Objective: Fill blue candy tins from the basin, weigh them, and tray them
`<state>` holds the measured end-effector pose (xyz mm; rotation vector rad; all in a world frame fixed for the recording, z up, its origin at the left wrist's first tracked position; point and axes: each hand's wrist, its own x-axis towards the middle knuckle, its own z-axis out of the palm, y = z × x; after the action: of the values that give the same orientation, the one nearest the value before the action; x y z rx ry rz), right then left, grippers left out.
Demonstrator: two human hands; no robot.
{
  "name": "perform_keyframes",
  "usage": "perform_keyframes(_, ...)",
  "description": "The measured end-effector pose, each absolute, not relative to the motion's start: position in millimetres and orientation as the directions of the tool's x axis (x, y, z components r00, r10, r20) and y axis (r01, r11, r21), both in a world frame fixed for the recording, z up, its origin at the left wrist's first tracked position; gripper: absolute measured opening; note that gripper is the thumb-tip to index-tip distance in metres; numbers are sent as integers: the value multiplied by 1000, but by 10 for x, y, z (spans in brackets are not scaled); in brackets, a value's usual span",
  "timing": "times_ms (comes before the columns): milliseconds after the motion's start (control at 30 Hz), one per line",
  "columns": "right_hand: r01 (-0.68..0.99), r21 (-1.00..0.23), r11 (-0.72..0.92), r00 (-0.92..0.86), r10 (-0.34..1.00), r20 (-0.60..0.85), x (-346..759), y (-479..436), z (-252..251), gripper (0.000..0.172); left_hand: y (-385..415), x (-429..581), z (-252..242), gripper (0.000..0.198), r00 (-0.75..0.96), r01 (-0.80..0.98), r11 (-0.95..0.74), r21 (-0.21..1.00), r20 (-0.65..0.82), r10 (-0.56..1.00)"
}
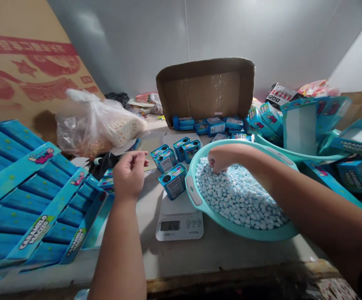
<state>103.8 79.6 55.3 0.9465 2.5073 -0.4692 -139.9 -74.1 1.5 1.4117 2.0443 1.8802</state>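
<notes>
My right hand (221,158) reaches into a teal basin (193,196) full of small pale-blue candies (240,196), fingers curled down into the pile; what they pinch is hidden. My left hand (129,173) hovers above the table left of a small blue tin box (174,180) that stands open on a white digital scale (179,218). Its fingers are loosely curled with nothing visible in them. Three more blue tin boxes (177,152) stand behind the scale.
Flat blue display cartons (31,200) are stacked at the left. A plastic bag (99,125) lies behind them. An open cardboard box (206,89) with blue tins stands at the back. More blue cartons (318,125) and a second teal basin (293,155) crowd the right.
</notes>
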Motion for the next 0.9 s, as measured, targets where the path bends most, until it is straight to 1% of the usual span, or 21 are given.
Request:
perform_keyframes(133,655,-158,739,-708,527,-470,1032,792,603,27,-754,-1375,36,28,-575,603,-166,780,570,587)
perform_keyframes(200,639,-149,754,-731,535,-423,1041,788,628,29,-770,-1351,55,26,-568,619,-169,767,586,578)
perform_keyframes(333,592,-148,792,-794,541,-277,1069,772,661,26,-801,-1314,87,24,-545,636,-169,753,593,592)
perform_keyframes(533,526,-215,823,-847,529,-47,1061,722,708,22,-819,-1289,101,25,-511,631,-178,755,577,637)
perform_keyframes(600,502,-237,832,-855,518,6,1043,700,719,21,-829,-1274,108,25,-492,635,-188,749,580,649)
perform_keyframes(767,472,-246,847,-868,495,36,1000,629,755,21,-860,-1217,136,27,-447,678,-175,714,590,672)
perform_keyframes(833,459,-237,856,-875,482,46,998,605,774,24,-866,-1202,153,29,-427,679,-157,718,559,710)
perform_keyframes(900,483,-207,851,-869,494,1,1015,599,786,27,-874,-1203,170,33,-403,658,-131,742,493,771)
